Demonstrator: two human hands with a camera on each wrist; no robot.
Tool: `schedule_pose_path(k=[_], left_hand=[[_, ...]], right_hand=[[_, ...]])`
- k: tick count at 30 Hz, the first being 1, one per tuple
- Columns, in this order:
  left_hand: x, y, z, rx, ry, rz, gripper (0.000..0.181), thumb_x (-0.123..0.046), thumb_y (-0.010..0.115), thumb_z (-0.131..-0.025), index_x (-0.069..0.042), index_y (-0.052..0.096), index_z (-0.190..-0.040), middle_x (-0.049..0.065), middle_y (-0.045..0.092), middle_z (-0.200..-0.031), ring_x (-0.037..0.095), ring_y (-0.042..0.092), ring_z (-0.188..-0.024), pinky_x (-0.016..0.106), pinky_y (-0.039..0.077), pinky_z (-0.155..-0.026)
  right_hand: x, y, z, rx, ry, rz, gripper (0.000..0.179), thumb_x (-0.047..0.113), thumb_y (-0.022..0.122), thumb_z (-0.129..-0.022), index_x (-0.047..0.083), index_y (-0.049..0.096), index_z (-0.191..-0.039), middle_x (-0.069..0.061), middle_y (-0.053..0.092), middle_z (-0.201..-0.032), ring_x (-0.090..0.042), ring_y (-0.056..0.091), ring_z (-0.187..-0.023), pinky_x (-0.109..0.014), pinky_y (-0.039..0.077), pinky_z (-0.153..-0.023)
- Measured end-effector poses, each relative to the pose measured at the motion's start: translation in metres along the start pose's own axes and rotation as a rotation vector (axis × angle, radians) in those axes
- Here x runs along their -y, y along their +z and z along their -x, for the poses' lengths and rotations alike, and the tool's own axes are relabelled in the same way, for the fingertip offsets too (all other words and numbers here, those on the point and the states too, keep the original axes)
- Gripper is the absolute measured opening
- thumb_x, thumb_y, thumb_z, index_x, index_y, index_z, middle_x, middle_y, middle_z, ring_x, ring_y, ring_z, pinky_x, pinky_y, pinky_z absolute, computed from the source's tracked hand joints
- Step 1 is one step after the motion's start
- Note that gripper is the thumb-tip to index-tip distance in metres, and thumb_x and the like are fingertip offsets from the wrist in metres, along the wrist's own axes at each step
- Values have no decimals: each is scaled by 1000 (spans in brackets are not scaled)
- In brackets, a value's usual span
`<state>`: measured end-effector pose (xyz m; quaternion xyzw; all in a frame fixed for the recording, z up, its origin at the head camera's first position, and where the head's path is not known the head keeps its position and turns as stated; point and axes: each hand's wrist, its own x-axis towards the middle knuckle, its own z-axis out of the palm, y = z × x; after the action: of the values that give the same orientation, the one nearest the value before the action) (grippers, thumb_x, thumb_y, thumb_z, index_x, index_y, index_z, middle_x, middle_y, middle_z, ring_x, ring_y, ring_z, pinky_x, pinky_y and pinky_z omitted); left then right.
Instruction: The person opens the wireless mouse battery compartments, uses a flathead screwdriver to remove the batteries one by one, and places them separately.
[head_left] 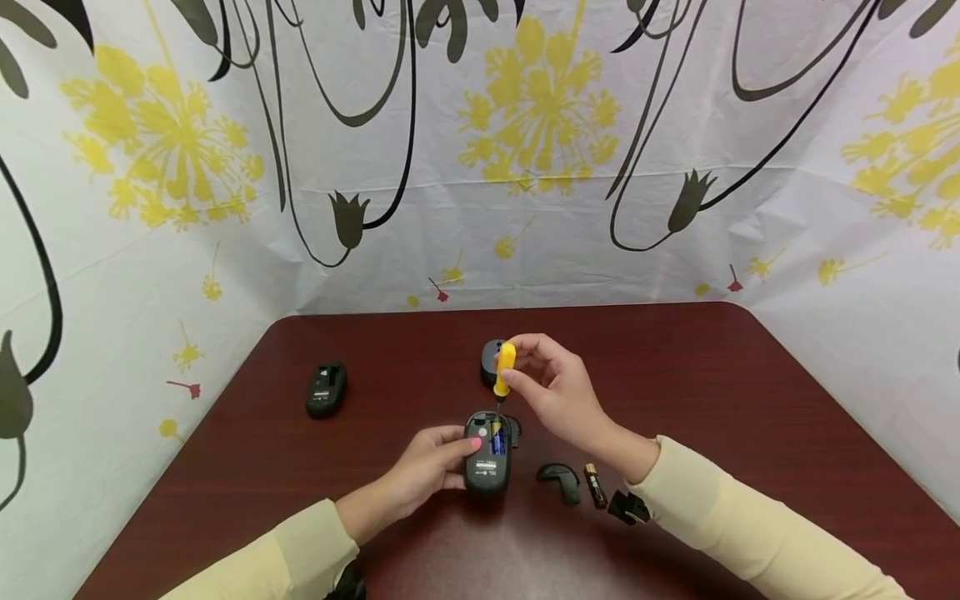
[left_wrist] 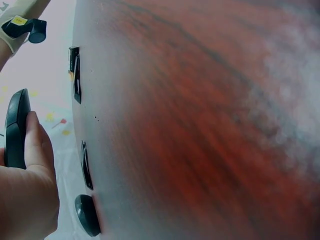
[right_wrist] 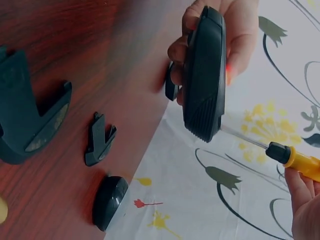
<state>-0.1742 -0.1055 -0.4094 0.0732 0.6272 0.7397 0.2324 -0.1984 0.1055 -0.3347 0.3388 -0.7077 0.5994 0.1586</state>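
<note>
Screwdriver (head_left: 506,360) is pinched in the fingers of the right hand (head_left: 558,387), tip at the open bay of the mouse (head_left: 486,464), which the left hand's (head_left: 420,471) fingers grip above the surface (head_left: 660,383). I'd keep the angle shallow and nudge the blue battery (head_left: 498,437) gently, no hard levering. Can't tell exactly where the tip lands; both wrist views only catch the mouse side-on.

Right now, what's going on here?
A person's left hand holds a mouse, underside showing, with a blue battery visible in its open compartment. The right hand grips a yellow screwdriver, its tip at that compartment. Nearby, a loose battery lies beside a black cover; a second mouse lies to the left, a third mouse partly behind the right hand.
</note>
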Motion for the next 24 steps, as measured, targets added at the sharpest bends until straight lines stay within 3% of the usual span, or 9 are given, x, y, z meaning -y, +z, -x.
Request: schedule_pose_path(k=[7, 12, 20, 24], left_hand=[[0, 0, 0, -11, -4, -5, 44, -19, 61, -96, 11, 52, -126, 18, 66, -112, 23, 67, -95, 35, 58, -73], [1, 1, -1, -28, 2, -2, 43, -18, 61, -96, 12, 53, -125, 19, 65, -112, 23, 67, -96, 36, 58, -74], [4, 1, -2, -23, 13, -20, 41, -17, 60, -96, 13, 54, -123, 19, 66, -109, 22, 67, -93, 35, 58, -72], [5, 2, -3, -21, 23, -28, 41, -17, 61, -95, 13, 54, -122, 18, 67, -106, 21, 67, -91, 33, 58, -70]], right_hand=[[0, 2, 3, 98, -88, 9, 31, -14, 65, -86, -1, 57, -113, -12, 67, -99, -25, 65, -82, -31, 56, -68], [0, 4, 7, 146, -126, 6, 33, -14, 63, -87, 0, 55, -115, -14, 69, -108, -21, 68, -90, -37, 58, -71], [-3, 8, 12, 177, -267, 103, 36, -15, 64, -85, -1, 58, -118, -16, 68, -106, -20, 68, -93, -30, 58, -73], [-1, 9, 11, 170, -229, 117, 30, -9, 64, -88, 0, 61, -117, -11, 69, -104, -17, 68, -90, -30, 58, -71]])
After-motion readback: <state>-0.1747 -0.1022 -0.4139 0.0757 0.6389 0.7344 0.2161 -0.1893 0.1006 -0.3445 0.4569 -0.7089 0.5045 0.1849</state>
